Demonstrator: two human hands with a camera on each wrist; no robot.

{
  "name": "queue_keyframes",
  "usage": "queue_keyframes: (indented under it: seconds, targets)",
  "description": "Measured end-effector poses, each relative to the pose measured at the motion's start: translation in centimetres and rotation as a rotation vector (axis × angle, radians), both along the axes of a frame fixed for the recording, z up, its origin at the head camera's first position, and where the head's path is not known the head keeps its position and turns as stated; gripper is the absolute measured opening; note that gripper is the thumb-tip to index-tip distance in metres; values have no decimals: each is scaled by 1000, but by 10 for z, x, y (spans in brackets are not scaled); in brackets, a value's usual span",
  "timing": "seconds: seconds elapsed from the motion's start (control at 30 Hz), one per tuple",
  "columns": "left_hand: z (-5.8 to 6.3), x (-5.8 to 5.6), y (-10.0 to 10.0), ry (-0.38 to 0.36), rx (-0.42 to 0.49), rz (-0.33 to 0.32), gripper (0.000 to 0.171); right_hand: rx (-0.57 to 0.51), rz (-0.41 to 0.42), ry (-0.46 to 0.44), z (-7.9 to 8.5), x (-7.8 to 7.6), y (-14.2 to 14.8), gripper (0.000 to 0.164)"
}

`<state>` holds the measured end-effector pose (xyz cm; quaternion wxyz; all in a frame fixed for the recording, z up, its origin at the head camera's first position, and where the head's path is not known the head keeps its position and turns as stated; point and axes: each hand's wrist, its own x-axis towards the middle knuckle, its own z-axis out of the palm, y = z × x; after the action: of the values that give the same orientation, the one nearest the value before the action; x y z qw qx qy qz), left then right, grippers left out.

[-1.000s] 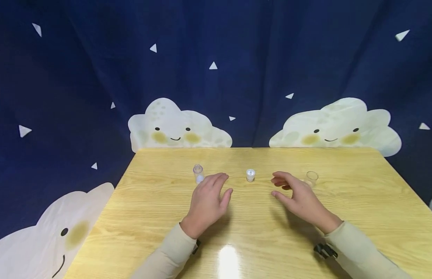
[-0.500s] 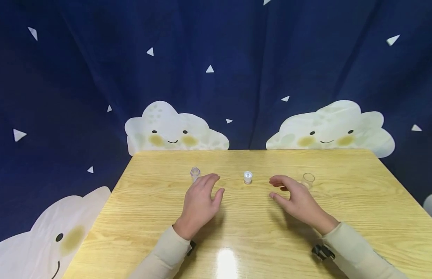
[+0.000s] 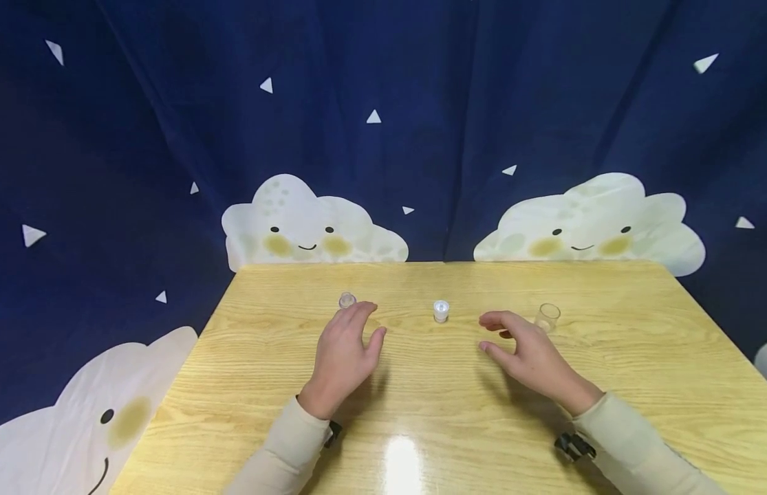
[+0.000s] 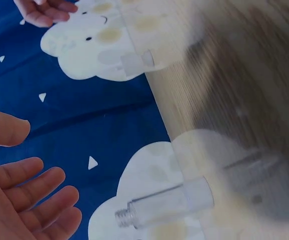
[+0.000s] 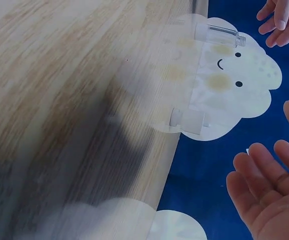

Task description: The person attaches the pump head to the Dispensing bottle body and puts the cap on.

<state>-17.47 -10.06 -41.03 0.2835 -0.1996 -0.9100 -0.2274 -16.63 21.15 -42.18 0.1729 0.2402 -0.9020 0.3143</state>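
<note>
My left hand point(image 3: 344, 354) hovers over the left half of the table, fingers relaxed and holding nothing. Just beyond its fingertips stands a small clear bottle, its neck point(image 3: 347, 300) showing in the head view while the hand hides its body. The left wrist view shows the whole upright bottle point(image 4: 167, 202) with its threaded neck. Between the hands stands a small white cap-like piece point(image 3: 441, 311) with a wider top. My right hand point(image 3: 532, 354) hangs in the air with gently bent fingers and nothing in them. A clear, open-topped cup point(image 3: 548, 315) stands just behind it, partly covered by the hand.
The things stand on a light wood-grain table point(image 3: 445, 385), its far edge against a dark blue curtain point(image 3: 333, 124) with printed clouds. A bright light reflection point(image 3: 404, 464) lies near the front. Black straps point(image 3: 575, 447) sit at the sleeves.
My left hand has shifted left, covering more of the bottle. My right hand stays nearly still. The bottle, white piece and cup keep their places, with a slight camera drift.
</note>
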Motion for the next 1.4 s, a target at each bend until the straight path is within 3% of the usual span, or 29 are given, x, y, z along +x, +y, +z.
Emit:
queue_keyframes:
  seconds: [0.2, 0.5, 0.83, 1.03, 1.4]
  targets:
    - [2, -4, -9, -1, 45, 23, 36, 0, -5, -11, -1, -1, -1, 36]
    - [8, -8, -21, -89, 161, 53, 41, 3, -7, -18, -4, 0, 0, 34]
    - [4, -13, -23, -154, 223, 77, 46, -6, -5, -29, -5, 3, -1, 34]
    - [1, -21, -24, -255, 259, 127, 55, -14, 0, -41, -4, 1, -4, 35]
    - [-16, -39, -30, -430, 269, 208, 71, -23, -2, -57, -8, -3, -5, 35]
